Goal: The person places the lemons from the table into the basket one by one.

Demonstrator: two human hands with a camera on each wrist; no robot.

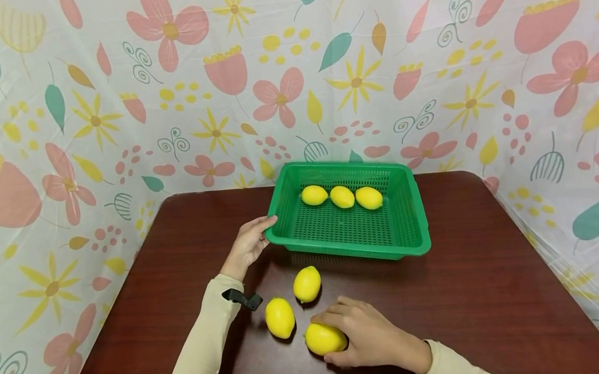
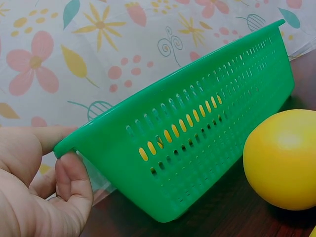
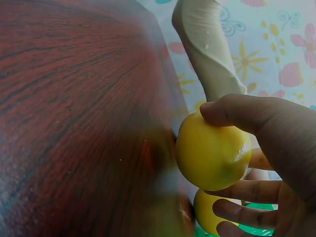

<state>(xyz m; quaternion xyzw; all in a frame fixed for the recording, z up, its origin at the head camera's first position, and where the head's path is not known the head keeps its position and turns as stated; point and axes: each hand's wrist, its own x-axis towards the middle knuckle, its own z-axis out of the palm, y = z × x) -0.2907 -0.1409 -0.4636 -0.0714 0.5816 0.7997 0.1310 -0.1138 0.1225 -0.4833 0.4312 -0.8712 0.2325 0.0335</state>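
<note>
My left hand (image 1: 250,244) grips the near left corner of a green plastic basket (image 1: 349,250), thumb and fingers pinching its rim in the left wrist view. Three yellow lemons (image 1: 342,197) lie in a row inside it, toward the back wall. My right hand (image 1: 364,330) holds a lemon (image 1: 325,340) near the front of the table, thumb on one side and fingers on the other, as the right wrist view also shows. Two more lemons lie just left of that hand: a nearer lemon (image 1: 280,318) and a lemon (image 1: 307,284) closer to the basket.
The dark reddish-brown table (image 1: 490,290) has its back edge against a flower-patterned cloth (image 1: 280,98), which also hangs along both sides. A black strap (image 1: 242,299) sits on the left sleeve, close to the loose lemons.
</note>
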